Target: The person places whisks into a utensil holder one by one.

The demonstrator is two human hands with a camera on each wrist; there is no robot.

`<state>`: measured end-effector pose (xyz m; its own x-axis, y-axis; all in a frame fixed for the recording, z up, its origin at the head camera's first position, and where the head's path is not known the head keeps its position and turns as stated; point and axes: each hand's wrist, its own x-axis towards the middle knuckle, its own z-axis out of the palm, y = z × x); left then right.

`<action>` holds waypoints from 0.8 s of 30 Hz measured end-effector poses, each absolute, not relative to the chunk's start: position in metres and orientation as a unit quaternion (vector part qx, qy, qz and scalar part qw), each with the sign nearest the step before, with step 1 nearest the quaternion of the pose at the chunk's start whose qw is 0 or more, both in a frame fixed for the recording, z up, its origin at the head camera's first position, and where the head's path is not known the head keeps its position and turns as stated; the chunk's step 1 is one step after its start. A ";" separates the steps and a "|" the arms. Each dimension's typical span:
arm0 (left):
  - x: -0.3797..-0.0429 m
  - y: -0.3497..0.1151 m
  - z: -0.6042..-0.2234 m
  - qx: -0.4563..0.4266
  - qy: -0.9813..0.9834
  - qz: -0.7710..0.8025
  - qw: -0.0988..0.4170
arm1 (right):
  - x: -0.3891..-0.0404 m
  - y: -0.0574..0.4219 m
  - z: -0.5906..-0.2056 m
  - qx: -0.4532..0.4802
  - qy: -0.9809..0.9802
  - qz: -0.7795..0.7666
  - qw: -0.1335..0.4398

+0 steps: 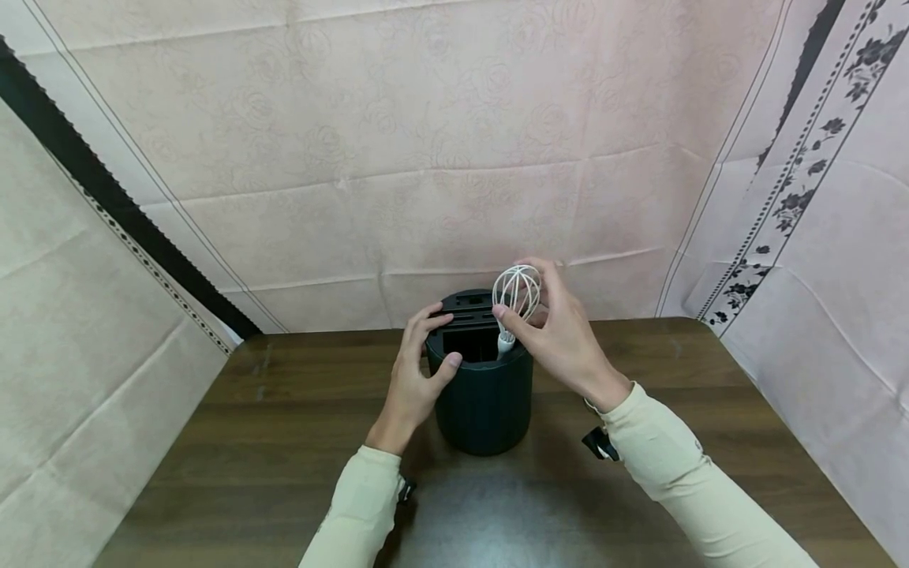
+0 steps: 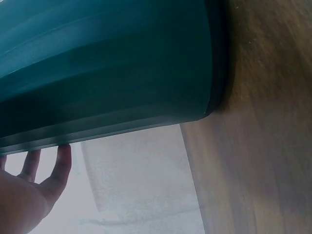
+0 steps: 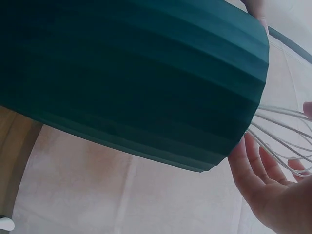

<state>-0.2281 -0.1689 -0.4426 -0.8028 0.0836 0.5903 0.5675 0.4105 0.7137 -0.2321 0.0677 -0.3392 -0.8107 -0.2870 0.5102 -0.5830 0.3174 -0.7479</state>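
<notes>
A dark green, round utensil holder (image 1: 483, 406) stands upright on the table, its black top divided into a wide opening and slots. My left hand (image 1: 419, 371) grips its upper left side, thumb at the front rim and fingers toward the back. In the left wrist view, fingertips (image 2: 63, 151) touch the holder's wall. Between thumb and fingers, my right hand (image 1: 564, 339) holds a white whisk (image 1: 507, 335) by its wire loops. The whisk points loops up, its lower end inside the opening at the right; the rest of its handle is hidden. Wires (image 3: 282, 127) show past the rim in the right wrist view.
The brown wooden table (image 1: 284, 473) extends around the holder. Pale patterned cloth (image 1: 426, 158) hangs behind the table's far edge and along both sides. Small black devices (image 1: 600, 443) are strapped at the wrists.
</notes>
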 end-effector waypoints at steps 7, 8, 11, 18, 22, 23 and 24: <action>-0.229 -0.169 -0.441 -0.204 -0.804 -0.503 0.242 | -0.231 0.066 -0.342 0.277 -0.811 0.492 0.154; -0.229 -0.169 -0.440 -0.204 -0.804 -0.503 0.242 | -0.231 0.066 -0.342 0.278 -0.812 0.488 0.157; -0.229 -0.169 -0.439 -0.202 -0.804 -0.504 0.241 | -0.231 0.066 -0.344 0.278 -0.818 0.475 0.168; -0.229 -0.169 -0.441 -0.202 -0.804 -0.504 0.243 | -0.229 0.065 -0.349 0.271 -0.821 0.471 0.174; -0.228 -0.168 -0.442 -0.200 -0.805 -0.503 0.243 | -0.228 0.065 -0.350 0.268 -0.822 0.473 0.170; -0.228 -0.168 -0.442 -0.200 -0.805 -0.503 0.243 | -0.228 0.065 -0.351 0.267 -0.823 0.473 0.167; -0.228 -0.168 -0.442 -0.199 -0.805 -0.504 0.242 | -0.228 0.065 -0.351 0.267 -0.823 0.473 0.166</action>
<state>-0.2278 -0.1680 -0.4423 -0.8030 0.0771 0.5910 0.5651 0.4134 0.7139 -0.2275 0.0650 -0.3509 -0.8026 -0.2826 0.5254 -0.5962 0.4109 -0.6897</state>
